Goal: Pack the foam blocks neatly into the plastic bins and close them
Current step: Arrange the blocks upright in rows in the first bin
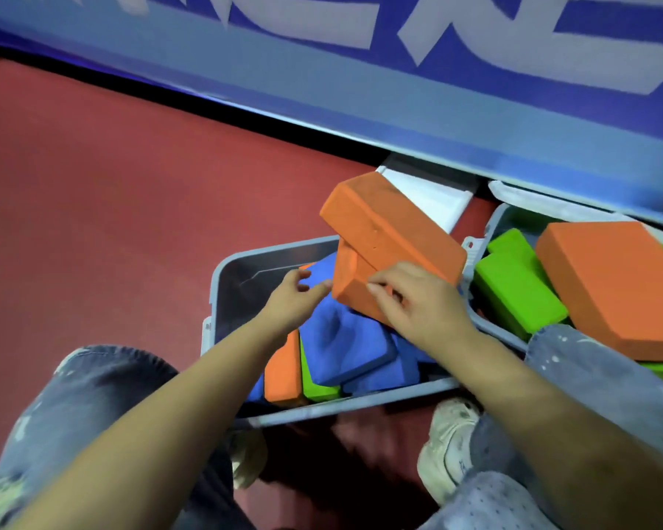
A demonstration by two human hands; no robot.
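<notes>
Right hand [418, 300]: fingers are curling round the tilted orange block [387, 242], middle of frame.
Left hand [295, 296]: fingers are spreading loose, holding nothing.
Bin [223, 269]: is holding blue blocks [345, 338].

Red floor [112, 193] meets a blue lettered barrier [360, 93].

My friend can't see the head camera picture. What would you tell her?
A person's right hand holds an orange foam block tilted over a grey plastic bin partly filled with blue, orange and green blocks. The left hand reaches in, open. A second bin sits beside it.
</notes>
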